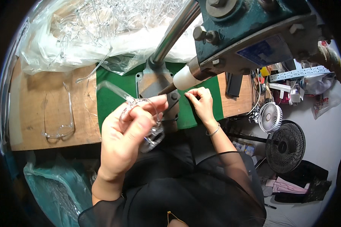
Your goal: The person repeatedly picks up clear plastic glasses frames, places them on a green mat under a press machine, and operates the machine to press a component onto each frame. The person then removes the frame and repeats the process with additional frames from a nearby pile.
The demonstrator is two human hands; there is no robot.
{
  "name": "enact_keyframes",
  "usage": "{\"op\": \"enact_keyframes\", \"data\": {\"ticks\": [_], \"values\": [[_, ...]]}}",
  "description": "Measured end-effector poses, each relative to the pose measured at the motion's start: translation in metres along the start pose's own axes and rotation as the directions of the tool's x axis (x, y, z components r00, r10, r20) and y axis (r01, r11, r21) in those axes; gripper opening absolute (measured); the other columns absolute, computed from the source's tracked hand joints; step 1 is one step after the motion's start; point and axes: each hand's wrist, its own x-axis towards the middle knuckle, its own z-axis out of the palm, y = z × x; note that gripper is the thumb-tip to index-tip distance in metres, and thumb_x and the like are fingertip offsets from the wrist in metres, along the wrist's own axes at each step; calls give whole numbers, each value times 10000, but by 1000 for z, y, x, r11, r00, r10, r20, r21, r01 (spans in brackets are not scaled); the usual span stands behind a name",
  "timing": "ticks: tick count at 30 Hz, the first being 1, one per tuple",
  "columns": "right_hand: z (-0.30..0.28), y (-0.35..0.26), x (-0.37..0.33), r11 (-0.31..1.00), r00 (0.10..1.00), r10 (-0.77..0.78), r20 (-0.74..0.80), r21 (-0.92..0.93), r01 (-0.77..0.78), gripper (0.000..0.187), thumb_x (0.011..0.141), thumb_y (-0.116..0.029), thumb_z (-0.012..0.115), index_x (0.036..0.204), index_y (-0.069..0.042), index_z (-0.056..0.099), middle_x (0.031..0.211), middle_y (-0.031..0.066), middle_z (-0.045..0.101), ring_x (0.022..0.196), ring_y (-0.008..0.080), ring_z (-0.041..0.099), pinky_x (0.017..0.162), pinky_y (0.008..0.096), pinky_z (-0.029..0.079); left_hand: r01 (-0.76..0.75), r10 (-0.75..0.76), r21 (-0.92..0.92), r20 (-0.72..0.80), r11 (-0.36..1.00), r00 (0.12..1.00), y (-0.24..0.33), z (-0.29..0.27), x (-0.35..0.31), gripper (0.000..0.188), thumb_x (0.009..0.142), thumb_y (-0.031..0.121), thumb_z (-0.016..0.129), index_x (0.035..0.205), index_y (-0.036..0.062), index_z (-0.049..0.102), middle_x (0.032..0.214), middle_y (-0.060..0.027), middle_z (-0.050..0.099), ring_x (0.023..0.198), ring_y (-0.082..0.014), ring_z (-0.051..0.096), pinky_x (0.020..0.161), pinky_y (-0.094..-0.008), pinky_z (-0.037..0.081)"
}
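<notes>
My left hand (121,145) is closed on a clear plastic eyeglass frame (154,139), raised in front of the bench machine. One clear temple points up and left past my fingers; the lower part of the frame is blurred. Just beyond the frame, the machine's dark pointed tip (167,89) slants down below a white collar (185,78). My right hand (204,104) rests over the green cloth (189,117), right of the machine's small work head (173,99). Its thumb and forefinger are pinched together, and whatever lies between them is too small to make out.
Another clear eyeglass frame (60,132) lies on the wooden bench (28,109) at left. A plastic bag (38,53) heaped with clear frames fills the back. The green machine body (250,26) overhangs the right. A black phone-like object (234,84) and fans (285,146) are at right.
</notes>
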Motion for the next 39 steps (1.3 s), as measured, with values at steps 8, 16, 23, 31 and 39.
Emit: {"op": "enact_keyframes", "data": {"ticks": [8, 16, 23, 31, 39], "values": [[-47, -64, 6, 876, 964, 88, 251, 441, -195, 102, 775, -73, 591, 799, -3, 521, 724, 55, 504, 666, 130, 494, 609, 223, 409, -67, 57, 179, 61, 982, 997, -19, 4, -15, 520, 790, 83, 599, 1221, -17, 326, 987, -130, 586, 869, -165, 579, 791, -279, 451], [-73, -148, 8, 758, 793, -558, 245, 540, 366, 151, 692, -37, 654, 778, -53, 531, 755, 52, 545, 690, 214, 505, 616, 283, 416, -213, 153, 454, 167, 865, 974, -22, 4, -20, 499, 709, 20, 665, 1170, -12, 477, 929, -77, 615, 770, -85, 573, 712, -222, 464], [-69, -146, 11, 716, 774, -596, 214, 577, 392, 128, 659, -59, 688, 752, -49, 600, 712, 44, 586, 680, 185, 534, 601, 268, 426, -216, 130, 508, 199, 834, 971, -18, -1, -25, 523, 697, 30, 671, 1176, -26, 468, 997, -102, 593, 779, -93, 573, 733, -221, 449], [-67, -144, 6, 696, 824, -514, 238, 678, 238, 135, 663, -52, 695, 759, -44, 601, 733, 35, 592, 688, 170, 535, 607, 265, 428, -280, 196, 531, 210, 800, 958, -21, 3, -25, 536, 686, 24, 671, 1171, -52, 459, 992, -130, 600, 771, -121, 589, 732, -228, 454], [-67, -147, 9, 718, 764, -584, 275, 614, 328, 131, 692, -57, 674, 763, -38, 565, 735, 52, 552, 650, 184, 507, 605, 269, 423, -297, 175, 676, 245, 674, 954, -17, 1, -27, 536, 692, 30, 675, 1176, -45, 459, 972, -109, 598, 772, -105, 577, 732, -225, 452]]}}
